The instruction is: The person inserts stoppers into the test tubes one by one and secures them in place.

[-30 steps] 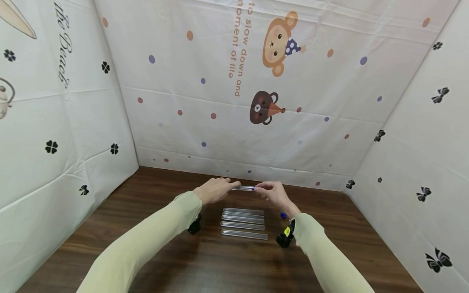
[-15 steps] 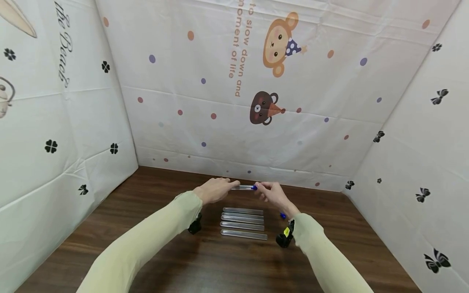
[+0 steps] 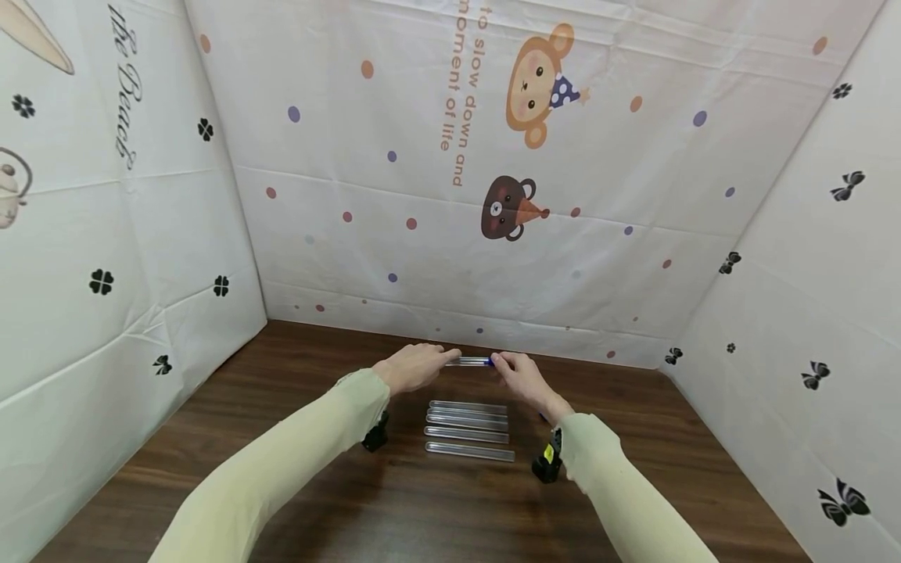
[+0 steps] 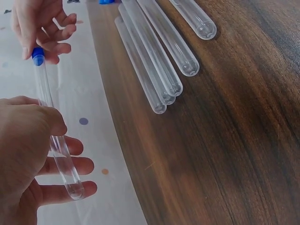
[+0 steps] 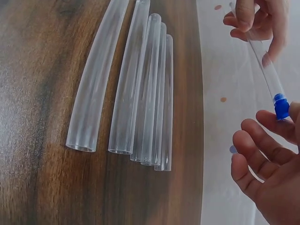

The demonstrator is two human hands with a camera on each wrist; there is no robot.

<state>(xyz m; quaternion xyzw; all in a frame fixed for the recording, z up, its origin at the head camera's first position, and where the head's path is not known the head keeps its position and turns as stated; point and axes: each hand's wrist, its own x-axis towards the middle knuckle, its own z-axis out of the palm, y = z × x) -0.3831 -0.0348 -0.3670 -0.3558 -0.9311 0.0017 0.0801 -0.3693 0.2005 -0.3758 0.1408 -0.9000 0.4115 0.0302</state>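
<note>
My left hand [image 3: 415,367] grips a clear test tube [image 4: 62,157] around its middle, thumb on one side and fingers spread behind the lower part. The tube's rounded end points left in the head view. At its mouth sits a blue cap [image 5: 281,108], partly inserted, with its narrower part showing inside the glass-clear wall. The thumb and index finger of my right hand [image 3: 522,377] pinch this cap, while the other fingers are loosely bent. Both hands are above the back part of the table, past the other tubes.
Several clear uncapped test tubes [image 3: 470,451] lie side by side on the dark wooden table [image 3: 436,508], open ends to the right. Another blue piece [image 4: 107,1] shows at the left wrist view's top edge. A printed white cloth [image 3: 338,258] stands behind and at both sides.
My right fingers shifted around the cap, showing more of it half a second ago, then closed over it again. The right wrist now covers most of the blue piece on the table.
</note>
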